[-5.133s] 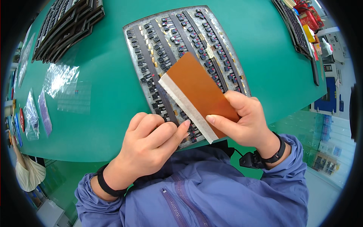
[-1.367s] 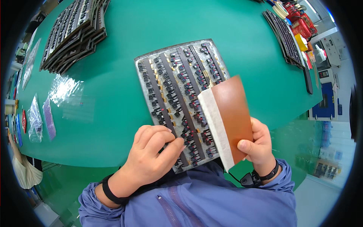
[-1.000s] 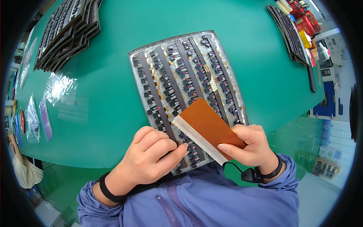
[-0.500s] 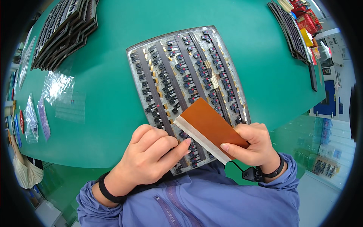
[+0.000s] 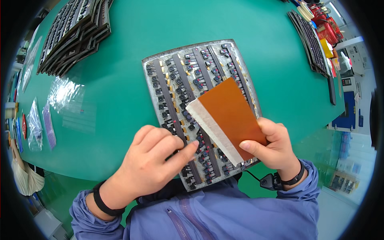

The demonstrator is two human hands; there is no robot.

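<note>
My right hand (image 5: 276,146) grips a flat orange-brown sheet (image 5: 234,114) at its lower right corner, the thumb lying on top. A whitish strip (image 5: 214,134) runs along the sheet's left long edge. The sheet is held over a grey tray (image 5: 149,60) and hides part of it. Rows of small black camera-like modules (image 5: 161,100) with gold-coloured tabs lie on the tray between dark bars. My left hand (image 5: 154,156) is closed over the tray's lower left side, apart from the sheet. Its thumb and fingers are curled together; anything between them is hidden.
A stack of similar loaded trays (image 5: 76,36) stands at the far left of the green table (image 5: 128,24). More trays (image 5: 308,44) lie at the far right, beside red containers (image 5: 328,30). Clear plastic bags (image 5: 35,126) lie along the left side.
The orange-brown sheet has tilted, showing more of its face and whitish strip. My left hand has drawn slightly left, away from the strip. The tray appears a little lower in view.
</note>
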